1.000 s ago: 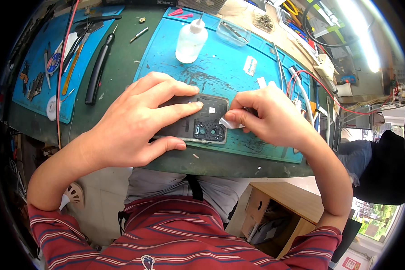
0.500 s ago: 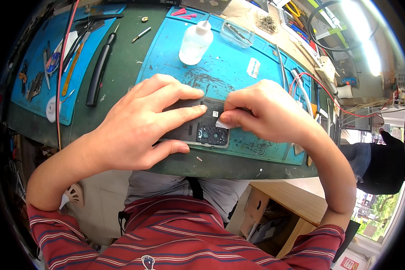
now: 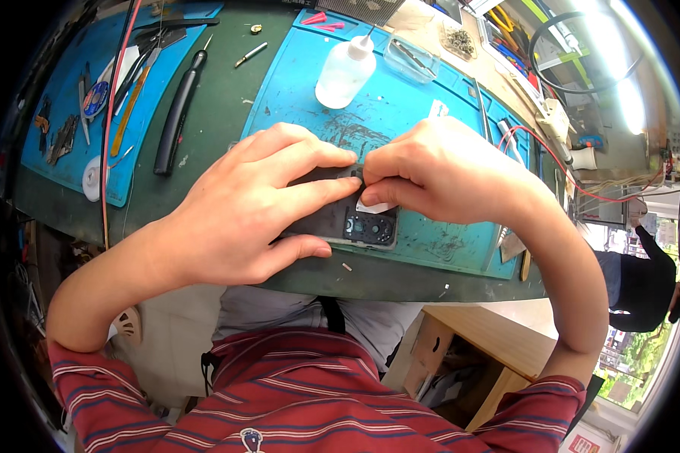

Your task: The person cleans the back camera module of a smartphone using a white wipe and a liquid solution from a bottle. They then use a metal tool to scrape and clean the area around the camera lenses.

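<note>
A dark smartphone back (image 3: 319,216) lies flat on the blue work mat, its camera block (image 3: 372,227) toward the right end. My left hand (image 3: 242,204) rests on it with fingers spread; two fingertips touch its upper part, and the thumb lies along its near edge. My right hand (image 3: 446,174) is closed in a pinch on a small white scrap (image 3: 372,206), which looks like paper or cloth. That scrap sits against the phone just above the camera block. My right fingers hide the phone's far right corner.
Beyond my hands stand a clear dropper bottle (image 3: 346,72) and a clear plastic box (image 3: 411,59). A black pen-shaped tool (image 3: 180,113) lies left, near a blue mat with knives and tweezers (image 3: 83,98). Red wires (image 3: 551,155) run at right. Another person (image 3: 642,279) is at far right.
My right hand has moved slightly up and left along the phone with the white scrap, covering the small white label. My left hand keeps its place on the phone. The whole view has shifted slightly.
</note>
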Tool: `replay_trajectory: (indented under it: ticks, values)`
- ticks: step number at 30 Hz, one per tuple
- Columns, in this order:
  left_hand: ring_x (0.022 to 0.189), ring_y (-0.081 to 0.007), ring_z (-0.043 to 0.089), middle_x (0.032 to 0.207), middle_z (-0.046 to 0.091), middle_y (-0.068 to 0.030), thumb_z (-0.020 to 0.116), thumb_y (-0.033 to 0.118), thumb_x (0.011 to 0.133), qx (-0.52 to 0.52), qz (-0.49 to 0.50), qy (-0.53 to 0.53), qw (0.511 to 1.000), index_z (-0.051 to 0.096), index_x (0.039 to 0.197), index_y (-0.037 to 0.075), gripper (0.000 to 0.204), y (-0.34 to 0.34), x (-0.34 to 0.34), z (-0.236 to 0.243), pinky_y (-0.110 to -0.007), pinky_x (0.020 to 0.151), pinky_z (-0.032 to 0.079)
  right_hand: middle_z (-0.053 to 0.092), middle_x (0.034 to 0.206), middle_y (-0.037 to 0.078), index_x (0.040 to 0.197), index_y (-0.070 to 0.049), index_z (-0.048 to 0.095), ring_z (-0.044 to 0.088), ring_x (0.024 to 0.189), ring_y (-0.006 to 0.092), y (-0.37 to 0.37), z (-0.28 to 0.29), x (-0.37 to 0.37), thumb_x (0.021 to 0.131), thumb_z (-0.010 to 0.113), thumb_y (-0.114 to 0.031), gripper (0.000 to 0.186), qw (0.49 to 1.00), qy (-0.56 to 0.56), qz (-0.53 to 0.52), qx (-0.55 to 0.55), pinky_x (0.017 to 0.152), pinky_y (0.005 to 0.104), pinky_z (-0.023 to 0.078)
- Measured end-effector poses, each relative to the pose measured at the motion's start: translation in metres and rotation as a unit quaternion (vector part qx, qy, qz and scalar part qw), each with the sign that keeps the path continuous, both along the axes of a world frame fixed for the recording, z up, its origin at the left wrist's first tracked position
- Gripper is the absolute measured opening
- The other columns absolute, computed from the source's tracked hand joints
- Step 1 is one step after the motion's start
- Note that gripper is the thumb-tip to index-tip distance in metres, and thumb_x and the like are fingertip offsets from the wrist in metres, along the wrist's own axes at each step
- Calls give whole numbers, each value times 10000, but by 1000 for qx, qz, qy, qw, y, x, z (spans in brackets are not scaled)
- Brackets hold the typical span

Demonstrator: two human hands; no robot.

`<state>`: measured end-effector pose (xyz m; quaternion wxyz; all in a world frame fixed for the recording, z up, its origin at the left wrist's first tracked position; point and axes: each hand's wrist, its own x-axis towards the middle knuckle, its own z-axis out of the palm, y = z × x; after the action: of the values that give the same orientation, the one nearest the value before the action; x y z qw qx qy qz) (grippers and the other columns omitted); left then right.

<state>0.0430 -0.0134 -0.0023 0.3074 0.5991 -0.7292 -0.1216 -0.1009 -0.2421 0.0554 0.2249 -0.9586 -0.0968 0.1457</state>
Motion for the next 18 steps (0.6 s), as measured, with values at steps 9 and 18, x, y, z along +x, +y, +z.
replay_trajectory:
  ticks: [9, 18]
  values:
    - [1276, -385, 557, 1412, 633, -137, 922, 202, 735, -9, 1, 11, 1000, 622, 1374, 17, 729, -2, -1, 2, -488, 1092, 470, 732, 785, 152, 953, -99, 781, 725, 787, 386, 6, 6, 6, 948, 756, -250, 153, 999, 5, 4, -34, 719, 490, 569]
    - [1243, -375, 579, 1384, 659, -126, 930, 198, 751, -3, 1, 14, 1000, 608, 1312, 32, 668, -2, 2, 1, -469, 1084, 475, 742, 832, 152, 983, -105, 779, 728, 810, 386, 10, 7, 10, 945, 769, -292, 191, 995, 5, 35, -91, 721, 492, 569]
